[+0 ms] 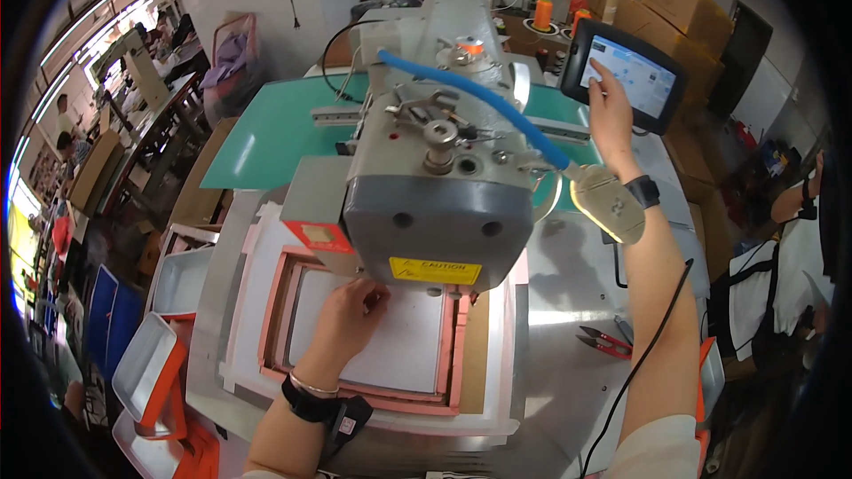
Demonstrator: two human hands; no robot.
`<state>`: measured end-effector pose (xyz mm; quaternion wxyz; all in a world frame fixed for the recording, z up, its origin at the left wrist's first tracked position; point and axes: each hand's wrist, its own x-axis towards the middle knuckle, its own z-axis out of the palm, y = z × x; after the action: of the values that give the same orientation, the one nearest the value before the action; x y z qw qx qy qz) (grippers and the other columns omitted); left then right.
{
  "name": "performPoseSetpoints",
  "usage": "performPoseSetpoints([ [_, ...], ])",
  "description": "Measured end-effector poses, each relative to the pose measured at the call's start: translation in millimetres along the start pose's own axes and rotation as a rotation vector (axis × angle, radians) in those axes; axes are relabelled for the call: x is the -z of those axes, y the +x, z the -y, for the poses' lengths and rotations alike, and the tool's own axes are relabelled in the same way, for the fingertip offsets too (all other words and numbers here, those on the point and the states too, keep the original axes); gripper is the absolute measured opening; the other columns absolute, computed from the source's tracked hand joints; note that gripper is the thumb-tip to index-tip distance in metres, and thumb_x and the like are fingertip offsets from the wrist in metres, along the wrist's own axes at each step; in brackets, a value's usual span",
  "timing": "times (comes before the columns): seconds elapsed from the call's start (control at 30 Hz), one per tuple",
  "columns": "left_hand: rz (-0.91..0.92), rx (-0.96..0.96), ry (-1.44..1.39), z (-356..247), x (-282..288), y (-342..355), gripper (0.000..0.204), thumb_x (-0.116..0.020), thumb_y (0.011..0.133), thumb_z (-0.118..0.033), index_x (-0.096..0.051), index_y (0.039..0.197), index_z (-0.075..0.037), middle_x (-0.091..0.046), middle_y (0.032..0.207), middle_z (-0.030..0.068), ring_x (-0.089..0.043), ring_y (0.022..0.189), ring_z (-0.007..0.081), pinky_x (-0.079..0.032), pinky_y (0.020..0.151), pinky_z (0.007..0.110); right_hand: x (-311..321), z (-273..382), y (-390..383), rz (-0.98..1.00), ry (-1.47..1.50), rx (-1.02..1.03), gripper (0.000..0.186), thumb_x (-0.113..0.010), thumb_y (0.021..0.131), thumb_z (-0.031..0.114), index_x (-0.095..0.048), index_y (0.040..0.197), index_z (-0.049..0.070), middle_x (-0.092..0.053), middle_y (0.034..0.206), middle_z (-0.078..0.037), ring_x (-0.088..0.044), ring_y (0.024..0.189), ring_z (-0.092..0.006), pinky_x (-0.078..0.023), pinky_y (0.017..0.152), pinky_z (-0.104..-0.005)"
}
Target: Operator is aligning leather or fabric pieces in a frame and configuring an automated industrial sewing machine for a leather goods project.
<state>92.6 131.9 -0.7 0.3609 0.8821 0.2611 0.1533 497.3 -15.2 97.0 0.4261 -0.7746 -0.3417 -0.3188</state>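
My right hand [609, 110] is raised to a black-framed touchscreen [641, 82], index finger extended onto the display, holding nothing. My left hand [355, 315] is closed, fingers curled just below the machine head, over a pale grey panel [390, 346] inside pink rectangular frames [355, 392]; whatever it may grip is too small to make out. The grey sewing machine head [435, 213], with a blue hose [479, 98] and a lit lamp [608, 202], overhangs the panel and hides part of it.
Red-handled snips [603, 342] lie on the metal table [568, 390] at right, beside a black cable [630, 381]. Metal trays [146, 364] sit at left. A green board [240, 151] spans behind the head. Boxes [688, 13] stand at back right. Other people [781, 204] are around.
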Motion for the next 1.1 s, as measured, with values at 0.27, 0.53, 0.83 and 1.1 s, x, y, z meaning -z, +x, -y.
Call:
performPoseSetpoints([
  [0.27, 0.026, -0.024, -0.066, 1, 1, -4, 0.013, -0.064, 0.077, -0.005, -0.063, 0.089, -0.001, -0.063, 0.078, 0.0124, -0.061, 0.067, 0.0259, -0.049, 0.063, 0.034, -6, 5, -1, 0.102, -0.091, -0.105, 0.037, -0.049, 0.094, 0.019, -0.054, 0.131, 0.013, -0.061, 0.099, -0.013, -0.061, 0.085, -0.0289, -0.049, 0.079, -0.0371],
  [0.53, 0.015, -0.033, -0.057, 1, -1, -5, 0.012, -0.064, 0.077, -0.004, -0.063, 0.089, -0.001, -0.064, 0.078, 0.0120, -0.061, 0.067, 0.0250, -0.050, 0.063, 0.033, -3, 10, -3, 0.120, -0.094, -0.144, 0.037, -0.050, 0.094, 0.019, -0.054, 0.130, 0.011, -0.062, 0.097, -0.014, -0.062, 0.085, -0.0282, -0.048, 0.079, -0.0371],
  [0.83, 0.003, -0.028, -0.072, 2, 0, -5, 0.012, -0.064, 0.078, -0.002, -0.064, 0.089, 0.000, -0.064, 0.079, 0.0121, -0.062, 0.067, 0.0237, -0.050, 0.063, 0.032, 1, 0, -7, 0.119, 0.012, -0.124, 0.035, -0.050, 0.094, 0.019, -0.055, 0.127, 0.007, -0.064, 0.096, -0.016, -0.062, 0.084, -0.0288, -0.048, 0.079, -0.0369],
  [1.1, -0.031, -0.043, -0.084, -1, -2, 0, 0.011, -0.064, 0.078, -0.004, -0.064, 0.088, 0.000, -0.064, 0.079, 0.0120, -0.061, 0.066, 0.0237, -0.050, 0.063, 0.032, 21, -20, -18, -0.002, 0.031, -0.181, 0.032, -0.056, 0.092, 0.016, -0.056, 0.122, 0.005, -0.063, 0.084, -0.012, -0.061, 0.077, -0.0230, -0.048, 0.073, -0.0330],
])
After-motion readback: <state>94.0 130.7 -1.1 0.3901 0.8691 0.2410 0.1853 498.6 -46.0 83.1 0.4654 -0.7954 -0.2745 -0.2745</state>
